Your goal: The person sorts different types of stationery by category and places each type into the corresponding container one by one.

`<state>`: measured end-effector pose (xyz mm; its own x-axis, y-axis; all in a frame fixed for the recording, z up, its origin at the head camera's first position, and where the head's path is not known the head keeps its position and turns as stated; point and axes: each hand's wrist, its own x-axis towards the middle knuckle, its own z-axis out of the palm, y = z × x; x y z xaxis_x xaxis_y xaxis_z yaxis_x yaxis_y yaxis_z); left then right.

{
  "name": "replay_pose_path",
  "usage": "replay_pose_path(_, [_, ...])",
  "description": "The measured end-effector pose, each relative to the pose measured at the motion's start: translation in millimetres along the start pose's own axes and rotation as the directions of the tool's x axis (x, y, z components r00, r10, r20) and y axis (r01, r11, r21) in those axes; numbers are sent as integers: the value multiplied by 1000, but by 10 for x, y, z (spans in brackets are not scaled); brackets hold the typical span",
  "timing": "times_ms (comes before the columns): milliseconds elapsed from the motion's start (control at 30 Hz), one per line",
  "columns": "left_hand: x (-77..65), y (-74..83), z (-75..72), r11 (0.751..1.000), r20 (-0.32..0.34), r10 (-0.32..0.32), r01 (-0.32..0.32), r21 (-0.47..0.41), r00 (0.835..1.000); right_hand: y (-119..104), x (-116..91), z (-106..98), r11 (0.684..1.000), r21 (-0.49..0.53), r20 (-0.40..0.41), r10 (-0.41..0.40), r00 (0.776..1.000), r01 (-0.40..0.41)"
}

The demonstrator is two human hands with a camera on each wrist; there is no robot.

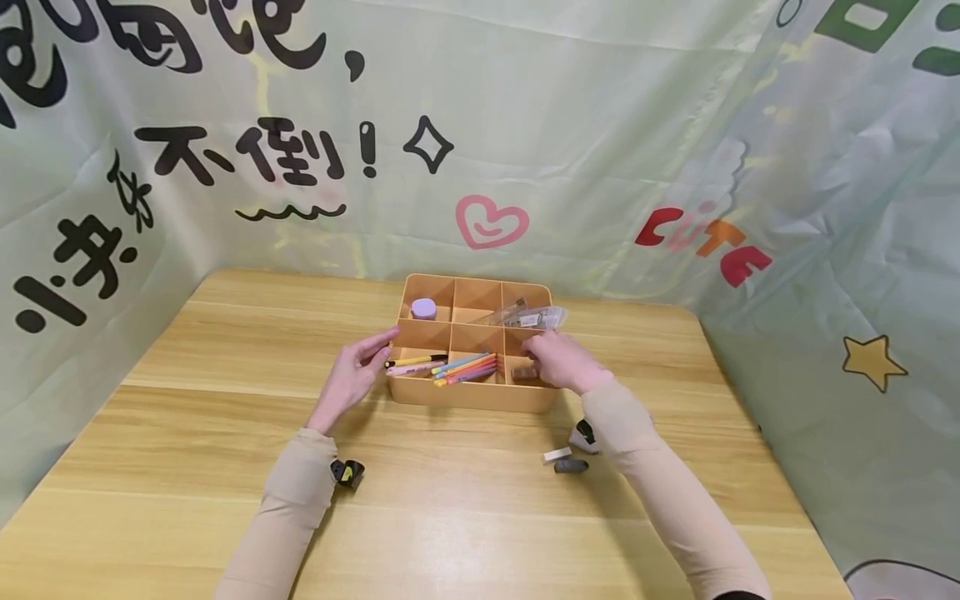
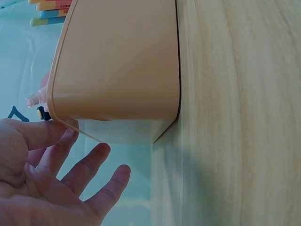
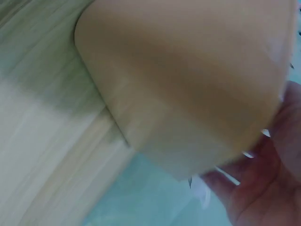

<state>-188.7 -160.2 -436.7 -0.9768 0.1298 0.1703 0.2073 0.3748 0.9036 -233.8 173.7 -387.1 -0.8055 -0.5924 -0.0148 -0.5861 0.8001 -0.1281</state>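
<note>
A tan divided desk organizer [image 1: 471,398] stands at the back middle of the table. My left hand [image 1: 351,375] is at its left side, fingers spread and mostly straight, with the thumb and fingertips against the rim corner in the left wrist view. My right hand [image 1: 564,360] reaches into the right side, fingertips down in a compartment. What those fingers hold is hidden, and the right wrist view is blurred. Coloured pens [image 1: 468,367] lean in the front middle compartment. More pens [image 1: 415,362] lie in the front left one. A brownish item [image 1: 524,372] lies in the front right one.
The back row holds a purple-lidded item [image 1: 423,309] and clear plastic packaging [image 1: 537,317]. On the table by my right forearm lie a white block [image 1: 557,455], a dark grey piece [image 1: 572,466] and a white-and-black item [image 1: 584,437]. A printed cloth [image 1: 570,125] hangs behind the table.
</note>
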Motion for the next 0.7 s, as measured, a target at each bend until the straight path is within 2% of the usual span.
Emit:
replay_pose_path(133, [6,-7,-5,1000,-3,1,-1,-5,1000,51,-185,-67,994,105,-142,-13,990,28])
replay_pose_path(233, [8,-9,-9,1000,-5,10,-10,-2,1000,110,-383,-93,981,191,-261,16,965,35])
replay_pose_path(333, [10,-6,-7,1000,-8,14,-14,0,1000,197,-604,-74,969,248,-319,71,945,11])
replay_pose_path(400, [13,-4,-4,1000,-6,11,-11,-5,1000,252,-759,-46,958,285,-307,116,944,-25])
replay_pose_path(533, [13,0,-4,1000,3,2,-2,-13,1000,306,-1050,8,933,347,-226,178,958,-92])
replay_pose_path(700, [5,7,-4,1000,-3,-1,1,0,1000,274,-1248,62,916,390,-113,154,982,-99])
